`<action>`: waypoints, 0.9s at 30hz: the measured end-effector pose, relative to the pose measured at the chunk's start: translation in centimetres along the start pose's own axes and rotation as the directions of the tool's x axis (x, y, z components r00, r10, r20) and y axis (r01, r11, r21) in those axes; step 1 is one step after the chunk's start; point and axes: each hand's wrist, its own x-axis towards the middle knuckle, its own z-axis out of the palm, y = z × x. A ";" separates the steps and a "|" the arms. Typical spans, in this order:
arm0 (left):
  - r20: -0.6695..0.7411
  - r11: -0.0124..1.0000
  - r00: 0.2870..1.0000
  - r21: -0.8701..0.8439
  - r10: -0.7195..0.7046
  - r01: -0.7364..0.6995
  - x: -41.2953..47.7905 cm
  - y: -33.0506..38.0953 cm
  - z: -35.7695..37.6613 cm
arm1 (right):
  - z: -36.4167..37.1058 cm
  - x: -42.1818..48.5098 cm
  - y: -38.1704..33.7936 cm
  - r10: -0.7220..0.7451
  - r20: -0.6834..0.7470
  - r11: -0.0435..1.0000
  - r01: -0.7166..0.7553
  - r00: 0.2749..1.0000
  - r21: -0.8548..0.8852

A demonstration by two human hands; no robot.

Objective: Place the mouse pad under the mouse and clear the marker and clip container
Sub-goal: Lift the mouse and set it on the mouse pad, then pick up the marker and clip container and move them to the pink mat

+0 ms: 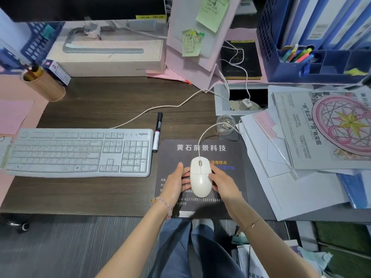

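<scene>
Head view. Cupping the mouse on the mouse pad from both sides: left hand with straight fingers touching, right hand with fingers curled against it. Likely next: marker, eleven o'clock of the left hand, lying twelve-to-six; clip container, one o'clock, nearer the right.

The mouse sits on the mouse pad between our left hand and right hand. Left of the pad lies the keyboard, the marker between them, perhaps touching it. Behind the pad's right corner stands the clip container.
</scene>
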 end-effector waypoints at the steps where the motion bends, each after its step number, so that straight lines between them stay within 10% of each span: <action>1: 0.005 1.000 1.000 0.004 -0.003 0.003 0.1 0.1 -0.1 | 0.0 0.1 0.1 0.007 -0.006 1.000 -0.007 1.000 -0.001; 13: 0.057 0.989 0.992 0.099 -0.111 0.105 2.6 2.4 -2.2 | -1.5 1.8 -1.1 0.079 -0.084 0.985 -0.065 0.993 0.158; 20: -0.179 0.982 0.970 0.124 0.166 -0.145 8.3 10.7 -5.8 | -5.0 5.1 -3.8 0.074 -0.255 0.986 -0.032 0.964 0.164; 27: -0.181 0.334 0.834 0.943 0.521 -0.004 14.0 13.8 -7.9 | -10.4 6.7 -7.4 -0.041 -0.514 0.997 0.072 0.857 0.041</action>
